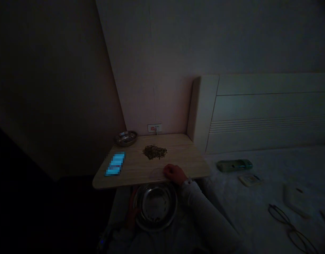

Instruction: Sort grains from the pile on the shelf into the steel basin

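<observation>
Right hand (174, 173): one, curled loosely at the near edge of the counter (181, 151); cannot tell whether anything is inside the fingers. Left hand (133, 213): one, dim, gripping the left side of a large metal bowl (155, 203), fingers partly hidden.

Large metal bowl: held just below the counter's near edge; some small dark bits at the bottom, too dark to identify.

Pile of small brown pieces (154, 151): loose, mid-counter, beyond the right hand, apart from it; seeds or beans, probably.

Small metal bowl (120, 141): far left corner of the counter; contents unclear.

Lit phone (115, 164): left side of the counter, screen blurred out.

Progress: judged partway, a few bits in the large bowl, the pile still to be dealt with.

Also: green case (234, 165) and glasses (291, 227), on the bed.
</observation>
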`<state>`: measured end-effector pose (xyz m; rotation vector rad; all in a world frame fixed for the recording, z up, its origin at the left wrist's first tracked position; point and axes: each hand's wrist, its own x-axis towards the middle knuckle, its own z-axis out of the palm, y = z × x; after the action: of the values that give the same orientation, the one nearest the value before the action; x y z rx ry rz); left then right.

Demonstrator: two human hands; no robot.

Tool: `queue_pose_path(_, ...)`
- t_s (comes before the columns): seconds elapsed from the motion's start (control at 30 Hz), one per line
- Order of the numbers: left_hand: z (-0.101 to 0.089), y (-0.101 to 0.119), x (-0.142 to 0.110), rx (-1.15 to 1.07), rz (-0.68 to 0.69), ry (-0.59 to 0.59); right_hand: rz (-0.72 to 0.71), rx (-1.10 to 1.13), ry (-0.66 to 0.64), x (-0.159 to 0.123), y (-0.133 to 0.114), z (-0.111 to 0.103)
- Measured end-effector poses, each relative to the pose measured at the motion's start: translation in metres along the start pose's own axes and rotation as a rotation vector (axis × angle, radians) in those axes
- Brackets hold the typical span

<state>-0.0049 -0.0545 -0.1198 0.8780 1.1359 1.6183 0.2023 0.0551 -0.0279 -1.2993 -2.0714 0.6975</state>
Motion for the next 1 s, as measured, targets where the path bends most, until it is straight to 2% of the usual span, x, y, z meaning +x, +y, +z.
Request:
queue_pose_path(0.33,0.004,-0.004,-0.004,0.104,-0.065,0.113,-0.016,0.013,-0.002,0.0,0.002,0.001)
queue_pose_path(0.53,-0.005,-0.003,0.002,0.099,-0.108,0.027,-0.011,0.015,-0.009,0.0,0.0,-0.001)
queue_pose_path(0.67,-0.007,-0.003,0.005,0.05,-0.155,0.023,-0.011,0.008,-0.01,0.0,0.001,-0.001)
queue_pose_path(0.9,0.001,0.001,-0.001,0.062,-0.125,0.089,0.001,0.021,-0.016,0.001,0.002,-0.001)
queue_pose_path(1.0,0.002,0.002,-0.001,0.072,-0.13,0.062,0.009,0.025,-0.019,0.001,0.002,-0.001)
